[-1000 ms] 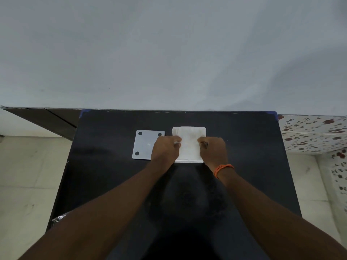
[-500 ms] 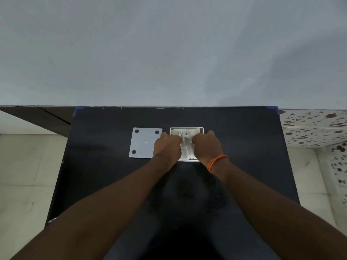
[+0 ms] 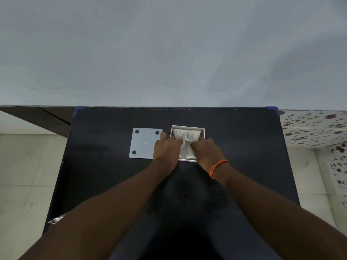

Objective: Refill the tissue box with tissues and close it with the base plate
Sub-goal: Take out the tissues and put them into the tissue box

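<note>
A white square tissue box [image 3: 187, 127] stands open side up on the black table [image 3: 244, 156]. A crumpled stack of white tissues [image 3: 185, 142] sits inside it, bunched in the middle. My left hand [image 3: 166, 149] presses on the tissues from the left, fingers curled into the box. My right hand [image 3: 206, 151], with an orange band on its wrist, presses them from the right. The grey square base plate [image 3: 143, 144], with black round pads at its corners, lies flat just left of the box, partly under my left hand.
The table butts against a plain grey wall [image 3: 169, 53]. Pale floor tiles [image 3: 22, 175] lie to the left, and a speckled tiled surface [image 3: 315, 128] to the right. Something crinkled and silvery [image 3: 56, 220] pokes out at the table's left edge.
A second ago the tissue stack lay flat over the box, held at its sides. Both hands have pushed it down inside; the box rim now shows and the tissues are crumpled.
</note>
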